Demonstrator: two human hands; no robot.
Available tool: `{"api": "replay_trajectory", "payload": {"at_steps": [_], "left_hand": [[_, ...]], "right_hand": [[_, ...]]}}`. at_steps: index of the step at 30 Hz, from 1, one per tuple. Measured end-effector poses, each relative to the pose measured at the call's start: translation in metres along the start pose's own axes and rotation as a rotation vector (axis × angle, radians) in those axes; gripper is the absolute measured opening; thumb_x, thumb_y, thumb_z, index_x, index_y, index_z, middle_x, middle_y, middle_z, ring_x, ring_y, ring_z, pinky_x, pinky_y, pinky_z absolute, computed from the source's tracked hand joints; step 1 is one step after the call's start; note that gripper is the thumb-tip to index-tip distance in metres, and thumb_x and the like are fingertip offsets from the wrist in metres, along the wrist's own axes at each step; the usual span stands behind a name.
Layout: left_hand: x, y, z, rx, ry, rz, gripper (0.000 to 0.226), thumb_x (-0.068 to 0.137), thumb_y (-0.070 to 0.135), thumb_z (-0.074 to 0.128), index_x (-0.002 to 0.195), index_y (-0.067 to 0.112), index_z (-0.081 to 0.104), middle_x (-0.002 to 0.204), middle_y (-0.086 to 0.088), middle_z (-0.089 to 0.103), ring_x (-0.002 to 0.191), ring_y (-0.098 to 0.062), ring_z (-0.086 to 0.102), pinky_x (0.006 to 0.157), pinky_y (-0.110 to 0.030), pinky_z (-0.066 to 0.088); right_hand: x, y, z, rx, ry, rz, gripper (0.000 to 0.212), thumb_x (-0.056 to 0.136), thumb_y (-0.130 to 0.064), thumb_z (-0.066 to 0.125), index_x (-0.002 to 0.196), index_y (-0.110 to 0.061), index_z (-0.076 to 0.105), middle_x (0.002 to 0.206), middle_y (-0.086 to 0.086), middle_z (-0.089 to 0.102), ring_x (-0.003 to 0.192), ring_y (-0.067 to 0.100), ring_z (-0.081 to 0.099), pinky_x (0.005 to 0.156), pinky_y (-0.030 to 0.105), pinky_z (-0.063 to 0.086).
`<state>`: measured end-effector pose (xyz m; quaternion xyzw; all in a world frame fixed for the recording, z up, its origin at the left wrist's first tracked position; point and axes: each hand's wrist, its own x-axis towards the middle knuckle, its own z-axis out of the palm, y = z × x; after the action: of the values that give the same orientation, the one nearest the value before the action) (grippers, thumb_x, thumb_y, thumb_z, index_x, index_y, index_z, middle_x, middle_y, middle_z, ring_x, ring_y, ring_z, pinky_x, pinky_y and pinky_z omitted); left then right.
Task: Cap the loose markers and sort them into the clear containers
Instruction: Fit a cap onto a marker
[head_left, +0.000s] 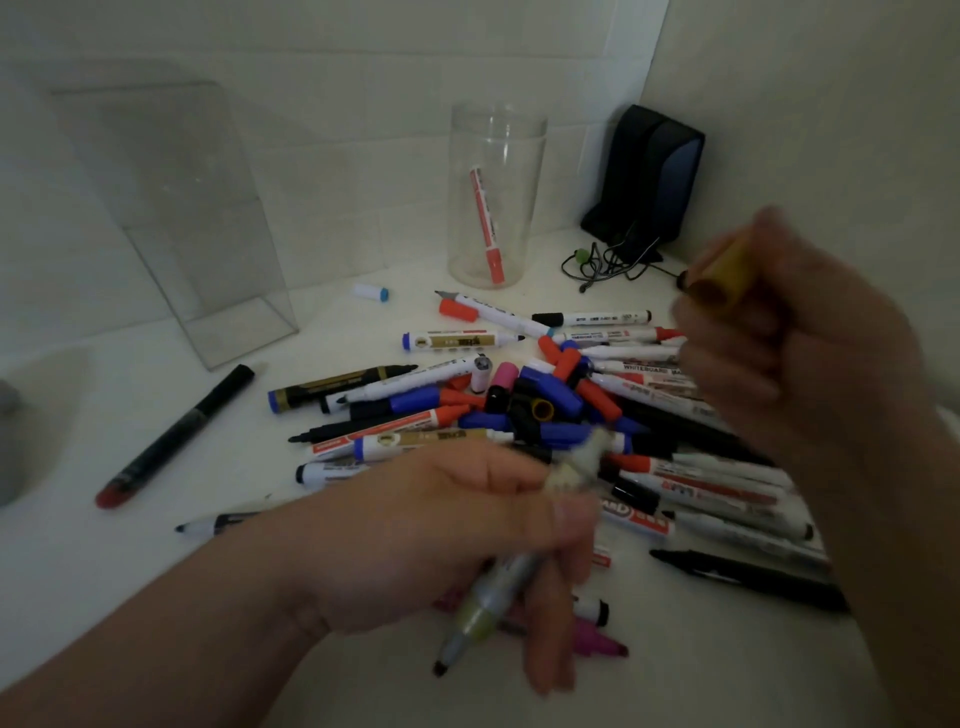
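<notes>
White table (78, 561) carrying a pile of markers (519, 405) and loose caps. Behind the pile stand a round clear jar (496, 156) holding one red marker (485, 223), a clear box (171, 218) and a black speaker (649, 176). The left hand (457, 540) grips an uncapped marker (493, 597), axis steep, tip toward the viewer. The right hand (795, 364), held apart, pinches a yellow cap (722, 275).

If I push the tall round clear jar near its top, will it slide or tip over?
Probably tip: the jar is tall and narrow, and holds only one red marker, so it looks light. It seems thin clear plastic, likely slippery on the smooth white counter.
</notes>
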<state>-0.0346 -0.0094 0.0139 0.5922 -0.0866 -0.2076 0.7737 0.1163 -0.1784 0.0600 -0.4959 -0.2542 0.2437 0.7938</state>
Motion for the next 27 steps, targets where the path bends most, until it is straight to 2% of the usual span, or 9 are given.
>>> {"api": "replay_trajectory", "payload": {"at_steps": [2, 5, 7, 10, 13, 16, 19, 24, 27], "left_hand": [[0.005, 0.0, 0.0, -0.146, 0.175, 0.178, 0.039, 0.104, 0.033, 0.042, 0.085, 0.007, 0.065, 0.074, -0.012, 0.068, 0.075, -0.029, 0.066, 0.085, -0.043, 0.048], [0.01, 0.007, -0.007, -0.316, 0.471, 0.462, 0.046, 0.102, 0.044, 0.037, 0.095, 0.014, 0.071, 0.087, -0.004, 0.064, 0.077, -0.015, 0.06, 0.078, -0.032, 0.048], [0.009, 0.014, -0.015, -0.427, 0.6, 0.594, 0.041, 0.099, 0.046, 0.042, 0.101, 0.018, 0.072, 0.082, 0.001, 0.057, 0.068, -0.011, 0.049, 0.067, -0.027, 0.048], [0.005, 0.022, -0.023, -0.489, 0.728, 0.698, 0.035, 0.095, 0.043, 0.049, 0.102, 0.017, 0.071, 0.078, 0.002, 0.049, 0.059, -0.007, 0.041, 0.055, -0.021, 0.046], [0.004, 0.021, -0.025, -0.503, 0.728, 0.744, 0.033, 0.095, 0.039, 0.051, 0.099, 0.014, 0.071, 0.079, -0.001, 0.051, 0.059, -0.007, 0.044, 0.057, -0.02, 0.048], [0.005, 0.017, -0.022, -0.473, 0.706, 0.731, 0.032, 0.096, 0.037, 0.051, 0.099, 0.011, 0.071, 0.081, -0.003, 0.055, 0.062, -0.009, 0.046, 0.063, -0.021, 0.051], [0.008, 0.012, -0.02, -0.416, 0.705, 0.705, 0.032, 0.094, 0.037, 0.052, 0.095, 0.012, 0.073, 0.081, -0.003, 0.056, 0.063, -0.009, 0.047, 0.065, -0.022, 0.052], [0.01, 0.008, -0.017, -0.263, 0.719, 0.674, 0.024, 0.09, 0.034, 0.062, 0.092, 0.013, 0.075, 0.082, -0.003, 0.063, 0.065, -0.01, 0.053, 0.067, -0.024, 0.052], [0.011, 0.004, -0.012, -0.205, 0.757, 0.613, 0.021, 0.086, 0.032, 0.07, 0.089, 0.012, 0.076, 0.08, -0.005, 0.066, 0.066, -0.013, 0.053, 0.069, -0.027, 0.052]], "right_hand": [[0.003, -0.003, -0.011, 0.058, -0.03, -0.098, 0.025, 0.092, -0.03, 0.05, 0.079, -0.014, 0.062, 0.058, -0.004, 0.041, 0.046, 0.006, 0.033, 0.034, 0.014, 0.03], [-0.005, 0.012, -0.007, -0.177, -0.147, -0.063, 0.004, 0.082, -0.017, 0.067, 0.081, -0.02, 0.07, 0.073, 0.007, 0.067, 0.057, 0.02, 0.058, 0.041, 0.022, 0.043], [-0.012, 0.024, 0.003, -0.394, -0.231, -0.029, 0.014, 0.076, -0.011, 0.078, 0.082, -0.021, 0.069, 0.08, 0.012, 0.073, 0.062, 0.027, 0.066, 0.046, 0.027, 0.049], [-0.02, 0.038, 0.015, -0.572, -0.138, -0.044, 0.024, 0.07, -0.014, 0.084, 0.085, -0.014, 0.065, 0.078, 0.009, 0.073, 0.059, 0.019, 0.067, 0.053, 0.026, 0.053], [-0.026, 0.043, 0.028, -0.573, -0.127, -0.104, 0.027, 0.069, -0.013, 0.084, 0.085, -0.012, 0.062, 0.076, 0.01, 0.071, 0.057, 0.017, 0.066, 0.053, 0.021, 0.053], [-0.029, 0.044, 0.036, -0.494, -0.104, -0.123, 0.028, 0.066, -0.016, 0.074, 0.086, -0.004, 0.058, 0.073, 0.012, 0.071, 0.052, 0.013, 0.065, 0.051, 0.019, 0.052], [-0.032, 0.044, 0.039, -0.467, -0.093, -0.152, 0.029, 0.068, -0.016, 0.071, 0.088, 0.0, 0.057, 0.071, 0.011, 0.071, 0.05, 0.012, 0.064, 0.049, 0.022, 0.052], [-0.032, 0.049, 0.036, -0.569, -0.054, -0.262, 0.024, 0.073, -0.019, 0.075, 0.09, -0.008, 0.062, 0.076, 0.004, 0.072, 0.052, 0.016, 0.066, 0.05, 0.025, 0.055], [-0.032, 0.06, 0.034, -0.789, -0.051, -0.476, 0.018, 0.085, -0.028, 0.077, 0.096, -0.022, 0.063, 0.088, -0.008, 0.068, 0.072, 0.017, 0.071, 0.059, 0.027, 0.06]]}}
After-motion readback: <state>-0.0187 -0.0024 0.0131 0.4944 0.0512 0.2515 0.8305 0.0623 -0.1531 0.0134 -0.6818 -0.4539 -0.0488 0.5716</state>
